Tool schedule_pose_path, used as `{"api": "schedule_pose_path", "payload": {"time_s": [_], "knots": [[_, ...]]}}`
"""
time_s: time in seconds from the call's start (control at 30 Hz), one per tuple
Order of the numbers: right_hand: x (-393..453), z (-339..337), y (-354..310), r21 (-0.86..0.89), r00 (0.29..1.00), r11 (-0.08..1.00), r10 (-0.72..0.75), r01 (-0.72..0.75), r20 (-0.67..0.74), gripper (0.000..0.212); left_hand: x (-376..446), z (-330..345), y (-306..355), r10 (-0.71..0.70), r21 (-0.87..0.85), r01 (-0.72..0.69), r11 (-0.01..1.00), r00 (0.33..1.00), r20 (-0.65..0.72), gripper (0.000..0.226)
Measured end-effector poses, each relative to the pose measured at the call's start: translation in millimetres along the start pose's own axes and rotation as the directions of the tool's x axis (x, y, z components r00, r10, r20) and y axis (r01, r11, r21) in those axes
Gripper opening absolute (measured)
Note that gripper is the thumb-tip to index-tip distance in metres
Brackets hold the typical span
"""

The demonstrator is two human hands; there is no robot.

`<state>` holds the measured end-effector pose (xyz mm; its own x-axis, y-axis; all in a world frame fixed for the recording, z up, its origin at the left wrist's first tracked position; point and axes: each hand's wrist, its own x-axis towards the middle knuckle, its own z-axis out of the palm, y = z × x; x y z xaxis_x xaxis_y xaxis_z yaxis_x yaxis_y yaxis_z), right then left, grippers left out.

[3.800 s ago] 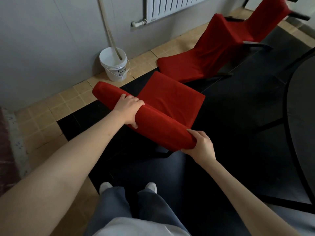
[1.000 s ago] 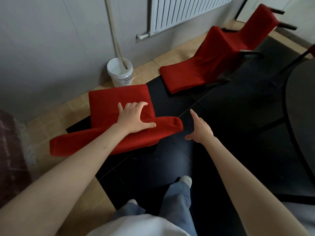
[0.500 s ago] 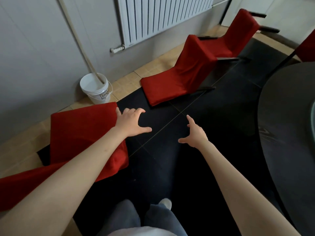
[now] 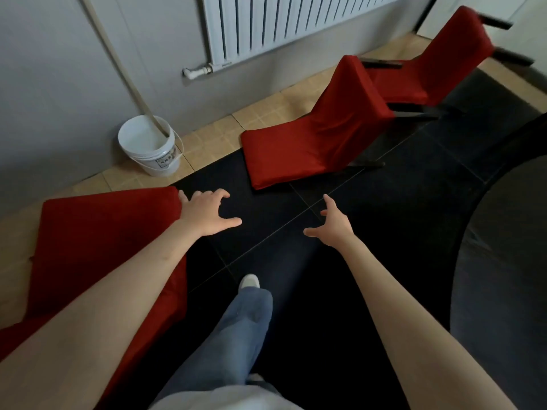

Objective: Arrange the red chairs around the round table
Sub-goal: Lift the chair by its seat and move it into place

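While you leaned forward over the dark tiled floor [image 4: 399,179], your left hand [image 4: 207,216] hung in the air with its fingers spread and slightly bent, thumb stuck out to the right, gripping nothing; it sat just past the right-hand corner of the nearest red fabric-covered chair [image 4: 100,238], and I could not tell whether the little finger brushed the cloth. Your right hand [image 4: 333,224] was likewise spread and empty, index finger pointing ahead, thumb turned toward the left hand, held above bare floor well clear of any chair.

The nearest chair stood at your left, partly hidden under your left forearm. A second red fabric-covered chair [image 4: 310,143] lay tipped on the floor ahead of you, its flat red panel toward you and its dark legs pointing right. Just behind it lay a third red chair with dark metal legs [image 4: 429,72], also tipped over, near the wall. The round dark-topped table [image 4: 503,261] filled the right edge of the view (only an arc of it showed), apart from all three chairs.

By the wall stood a white plastic bucket [image 4: 149,149] with a pale wooden pole [image 4: 118,57] leaning in it, and a white ribbed radiator [image 4: 281,22] hung above the tan tiles
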<state>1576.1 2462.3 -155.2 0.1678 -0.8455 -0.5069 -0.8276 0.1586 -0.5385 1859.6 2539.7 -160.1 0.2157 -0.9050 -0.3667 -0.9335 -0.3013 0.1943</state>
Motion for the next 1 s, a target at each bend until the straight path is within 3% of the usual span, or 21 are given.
{"api": "schedule_pose_path", "payload": {"time_s": [0.17,0.47,0.77,1.0], "knots": [[76.5,-41.8,-23.2,-0.008,0.996,0.997,0.076,-0.076,0.035,0.108,89.7,-21.0,16.4,-0.018,-0.029,0.019,0.999,0.999,0.031,0.076],[218.3,-91.8,-44.6,0.032,0.996,0.998,0.05,-0.052,0.079,0.107,228.3,-45.8,58.1,0.009,-0.034,-0.008,0.999,0.999,0.047,0.077],[388.1,-132.5,-32.6,-0.03,0.972,1.0,0.003,0.004,0.234,0.109,350.1,-41.1,107.9,-0.16,-0.126,0.166,0.978,0.985,0.059,0.074],[492.2,-119.3,-1.6,-0.055,0.946,0.998,0.045,-0.029,0.32,0.11,445.1,-6.5,134.3,-0.222,-0.198,0.243,0.95,0.967,0.122,0.075]]}}
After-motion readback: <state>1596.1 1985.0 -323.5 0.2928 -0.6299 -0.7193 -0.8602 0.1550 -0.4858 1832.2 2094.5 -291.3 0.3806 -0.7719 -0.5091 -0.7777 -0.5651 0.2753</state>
